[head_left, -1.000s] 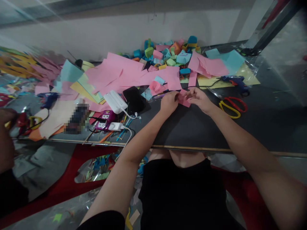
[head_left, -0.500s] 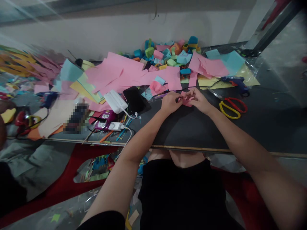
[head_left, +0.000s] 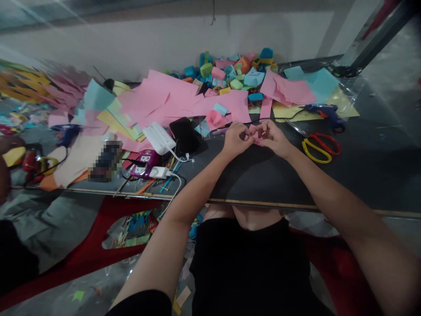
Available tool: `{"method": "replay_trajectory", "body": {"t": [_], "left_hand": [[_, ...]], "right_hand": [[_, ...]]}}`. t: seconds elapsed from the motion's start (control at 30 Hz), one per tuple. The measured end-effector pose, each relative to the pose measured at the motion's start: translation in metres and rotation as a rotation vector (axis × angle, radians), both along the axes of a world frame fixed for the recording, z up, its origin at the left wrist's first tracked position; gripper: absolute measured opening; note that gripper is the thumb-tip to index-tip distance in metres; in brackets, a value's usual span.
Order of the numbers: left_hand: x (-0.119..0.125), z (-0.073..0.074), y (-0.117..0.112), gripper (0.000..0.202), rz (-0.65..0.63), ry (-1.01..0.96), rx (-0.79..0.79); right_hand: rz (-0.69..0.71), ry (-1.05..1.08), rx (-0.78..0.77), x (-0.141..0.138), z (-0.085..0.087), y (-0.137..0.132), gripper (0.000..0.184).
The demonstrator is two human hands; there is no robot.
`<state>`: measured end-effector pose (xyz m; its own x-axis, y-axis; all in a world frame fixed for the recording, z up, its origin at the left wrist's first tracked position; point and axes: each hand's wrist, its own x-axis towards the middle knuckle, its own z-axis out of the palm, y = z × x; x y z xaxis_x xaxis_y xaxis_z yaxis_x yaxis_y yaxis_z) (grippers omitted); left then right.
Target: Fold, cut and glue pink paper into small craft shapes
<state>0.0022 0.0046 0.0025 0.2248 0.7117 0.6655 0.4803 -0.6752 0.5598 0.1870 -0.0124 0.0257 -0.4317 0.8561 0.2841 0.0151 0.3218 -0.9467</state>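
My left hand [head_left: 235, 140] and my right hand [head_left: 273, 138] meet over the dark table [head_left: 362, 175], both pinched on a small pink paper piece [head_left: 254, 134] held between their fingertips. The paper is mostly hidden by my fingers. Just beyond it lie a curled pink paper piece [head_left: 214, 118] and loose pink paper sheets [head_left: 164, 98]. A pile of small folded paper boxes [head_left: 235, 72] in blue, green, pink and orange sits at the back by the wall.
Red and yellow scissors [head_left: 320, 147] and a blue glue gun [head_left: 324, 113] lie to the right. A white power bank [head_left: 158, 138], black pouch [head_left: 184, 135], cables and a blurred phone [head_left: 105, 161] lie left. Another person's hand [head_left: 9, 156] shows at far left.
My hands have drawn the pink paper in tighter, so less of it shows. The person at the far left has pulled their hand back with a yellow piece.
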Motion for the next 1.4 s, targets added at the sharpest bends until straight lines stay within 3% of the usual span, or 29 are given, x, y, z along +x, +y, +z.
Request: {"method": "replay_trajectory", "body": {"t": [0.13, 0.3, 0.4, 0.47, 0.67, 0.83, 1.1, 1.4], "left_hand": [[0.0, 0.004, -0.001, 0.027, 0.018, -0.081, -0.036], [-0.002, 0.006, 0.001, 0.023, 0.071, -0.256, -0.201], [-0.001, 0.004, 0.006, 0.013, -0.045, -0.408, -0.347], [0.001, 0.002, 0.009, 0.016, -0.143, -0.464, -0.417], [0.002, 0.0, 0.01, 0.033, -0.262, -0.473, -0.473], [0.0, -0.002, 0.01, 0.033, -0.294, -0.469, -0.464], [-0.003, 0.001, 0.011, 0.024, -0.204, -0.441, -0.488], [-0.002, -0.003, 0.014, 0.021, -0.123, -0.471, -0.486]], "right_hand": [[0.009, -0.003, 0.009, -0.001, 0.007, -0.005, 0.039], [-0.071, 0.003, -0.012, -0.005, 0.015, -0.01, 0.04], [-0.178, 0.079, -0.065, -0.004, 0.018, -0.01, 0.045], [-0.19, 0.142, -0.127, -0.002, 0.021, -0.01, 0.045], [-0.118, 0.246, -0.224, 0.004, 0.033, -0.016, 0.04], [-0.039, 0.306, -0.219, 0.005, 0.031, -0.019, 0.042], [0.024, 0.329, -0.219, 0.007, 0.032, -0.022, 0.049], [-0.011, 0.328, -0.234, 0.006, 0.032, -0.022, 0.055]]}}
